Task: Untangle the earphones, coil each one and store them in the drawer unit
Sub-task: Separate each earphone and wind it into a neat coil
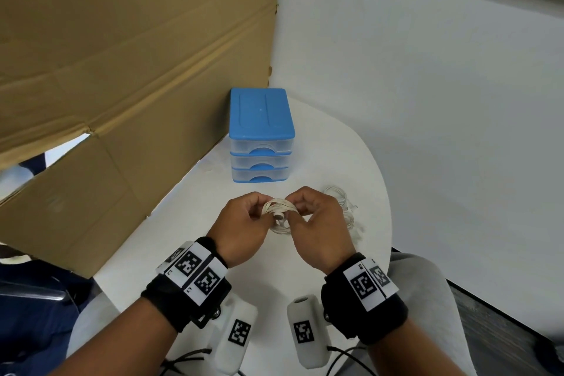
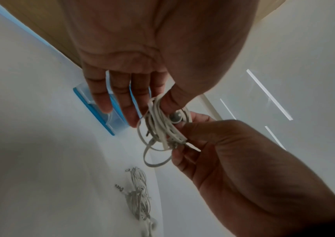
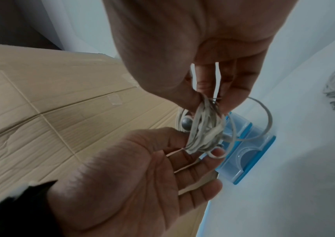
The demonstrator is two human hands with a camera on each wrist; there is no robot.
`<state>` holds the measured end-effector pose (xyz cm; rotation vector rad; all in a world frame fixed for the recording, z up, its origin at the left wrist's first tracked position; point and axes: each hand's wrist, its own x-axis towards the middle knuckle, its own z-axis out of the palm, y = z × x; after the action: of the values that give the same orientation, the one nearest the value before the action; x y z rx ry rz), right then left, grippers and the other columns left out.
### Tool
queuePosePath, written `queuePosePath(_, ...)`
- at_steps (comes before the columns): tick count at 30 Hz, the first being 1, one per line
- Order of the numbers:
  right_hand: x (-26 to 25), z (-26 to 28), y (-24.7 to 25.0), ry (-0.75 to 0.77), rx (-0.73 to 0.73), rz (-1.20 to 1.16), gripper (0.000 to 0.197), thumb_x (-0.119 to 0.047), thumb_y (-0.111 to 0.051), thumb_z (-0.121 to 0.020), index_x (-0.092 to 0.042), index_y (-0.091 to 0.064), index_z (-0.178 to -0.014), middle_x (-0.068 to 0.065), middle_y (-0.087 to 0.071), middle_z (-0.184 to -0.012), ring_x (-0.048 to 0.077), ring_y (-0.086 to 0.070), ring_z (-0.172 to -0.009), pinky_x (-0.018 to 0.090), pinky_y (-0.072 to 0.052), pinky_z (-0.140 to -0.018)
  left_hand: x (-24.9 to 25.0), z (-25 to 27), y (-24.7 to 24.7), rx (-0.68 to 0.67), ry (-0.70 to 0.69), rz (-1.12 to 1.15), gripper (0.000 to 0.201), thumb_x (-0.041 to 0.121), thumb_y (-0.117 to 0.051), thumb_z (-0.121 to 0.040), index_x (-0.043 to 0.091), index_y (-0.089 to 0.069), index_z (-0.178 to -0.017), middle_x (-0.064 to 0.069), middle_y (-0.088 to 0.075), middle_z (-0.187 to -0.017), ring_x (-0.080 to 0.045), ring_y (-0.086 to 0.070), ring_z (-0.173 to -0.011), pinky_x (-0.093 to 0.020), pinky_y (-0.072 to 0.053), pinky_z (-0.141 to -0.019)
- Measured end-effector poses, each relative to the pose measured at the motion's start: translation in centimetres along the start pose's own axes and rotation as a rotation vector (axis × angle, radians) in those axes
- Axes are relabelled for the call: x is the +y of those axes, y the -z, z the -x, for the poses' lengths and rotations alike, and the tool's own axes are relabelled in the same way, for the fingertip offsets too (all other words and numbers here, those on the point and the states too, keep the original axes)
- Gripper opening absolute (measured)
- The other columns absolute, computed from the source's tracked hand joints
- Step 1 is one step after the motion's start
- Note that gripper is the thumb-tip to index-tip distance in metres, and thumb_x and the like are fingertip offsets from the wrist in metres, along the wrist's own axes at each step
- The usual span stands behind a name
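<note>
Centre of head view, above white table (image 1: 320, 143): left hand (image 1: 244, 220) and right hand (image 1: 317, 220) both pinch coiled earphone (image 1: 279, 207), held off table.
Risk: loose loop hangs below bundle; if pinch slips, coil springs open, re-tangles.
Remaining earphones (image 1: 345, 207) lie right of hands, possibly still knotted; view blurred.
Drawer unit (image 1: 261, 137), upper centre, all drawers closed; one hand must let go of coil to open it.

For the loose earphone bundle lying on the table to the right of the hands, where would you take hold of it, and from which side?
Grip the earphone bundle at its thick middle, where the strands bunch, coming from above with the right hand, which is nearest. It lies flat on the table with plugs and loops straggling out, so pinching an end would likely drag it into a tangle.
</note>
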<state>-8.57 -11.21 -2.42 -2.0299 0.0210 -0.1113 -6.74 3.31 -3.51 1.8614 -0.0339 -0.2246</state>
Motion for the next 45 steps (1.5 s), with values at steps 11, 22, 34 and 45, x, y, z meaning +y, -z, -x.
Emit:
queuePosePath(11,0.2,-0.4,0.7,-0.142,0.003,-0.19,0.026,0.001,-0.065,-0.081,-0.023,-0.07,-0.073,0.003,-0.074,-0.071,0.015,-0.068,-0.062,0.028,-0.057,-0.06,0.3,0.3,-0.2,-0.089,0.122,0.282,0.029,-0.009,-0.071,-0.076,0.002,-0.066,-0.102,-0.015,-0.073,-0.092,-0.014,-0.067,-0.076,-0.02,-0.054,-0.068)
queuePosePath(22,0.8,-0.4,0.8,-0.155,-0.025,-0.169,0.021,0.001,-0.068,-0.078,-0.018,-0.074,-0.071,0.002,-0.074,-0.068,0.011,-0.067,-0.06,0.028,-0.057,-0.063,0.1,0.1,0.1,-0.175,0.177,0.31,0.027,-0.015,-0.069,-0.074,0.0,-0.066,-0.095,-0.017,-0.071,-0.09,-0.022,-0.065,-0.08,-0.023,-0.052,-0.074)
queuePosePath(34,-0.3,-0.7,2.0,-0.122,-0.064,-0.324,0.014,0.008,-0.069,-0.079,-0.004,-0.073,-0.084,0.011,-0.074,-0.077,0.012,-0.067,-0.064,0.023,-0.055,-0.062,1.0,0.4,0.8,-0.321,0.101,0.46,0.042,0.031,-0.077,-0.062,0.013,-0.068,-0.099,-0.006,-0.071,-0.093,-0.019,-0.064,-0.091,-0.043,-0.042,-0.102)
queuePosePath(45,-2.0,-0.9,2.9,0.039,-0.087,-0.199,0.008,-0.005,-0.076,-0.079,-0.011,-0.075,-0.084,0.004,-0.075,-0.076,0.012,-0.067,-0.066,0.028,-0.057,-0.067,1.9,0.4,2.4,-0.342,0.093,0.514,0.021,0.018,-0.069,-0.076,0.01,-0.072,-0.094,-0.012,-0.071,-0.098,-0.024,-0.064,-0.094,-0.037,-0.049,-0.094)
